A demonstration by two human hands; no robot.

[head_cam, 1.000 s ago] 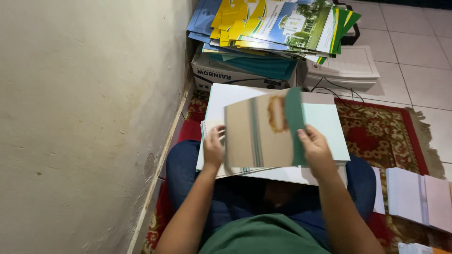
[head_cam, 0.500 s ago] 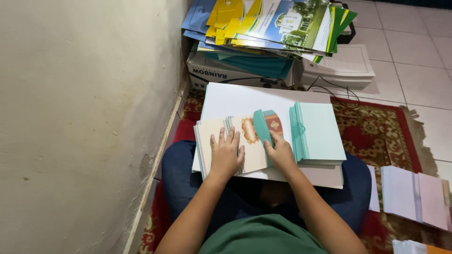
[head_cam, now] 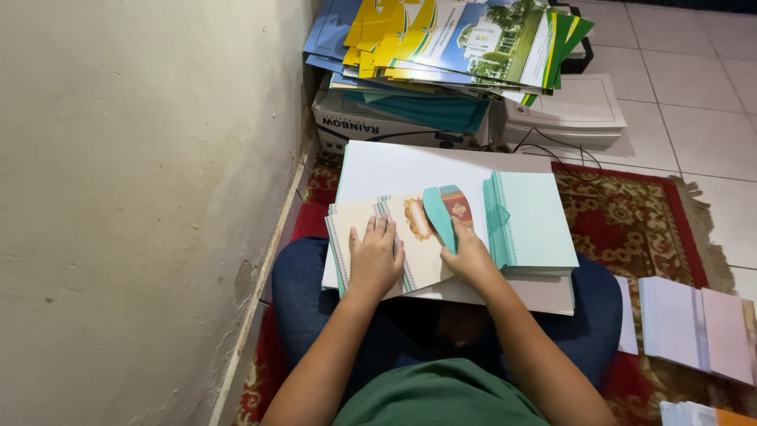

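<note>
A cream card (head_cam: 418, 241) with teal bands and a gold-and-red emblem lies on a white board (head_cam: 410, 170) across my lap. My left hand (head_cam: 374, 256) presses flat on the card's left part. My right hand (head_cam: 467, 256) rests on its right side, fingers at a teal flap (head_cam: 439, 214) that curls up over the emblem. Just to the right of my right hand sits a stack of pale teal cards (head_cam: 536, 217) on the same board.
A plaster wall (head_cam: 150, 197) runs along the left. Ahead sit a cardboard box (head_cam: 378, 126) topped with coloured folders (head_cam: 449, 39) and a white paper pile (head_cam: 572, 110). A patterned red rug (head_cam: 631, 221) lies underneath. More pale stacks (head_cam: 694, 327) lie at the right.
The card was lifted upright in both hands a second ago. It now lies flat on the board, my left hand pressing it and my right hand at its teal flap.
</note>
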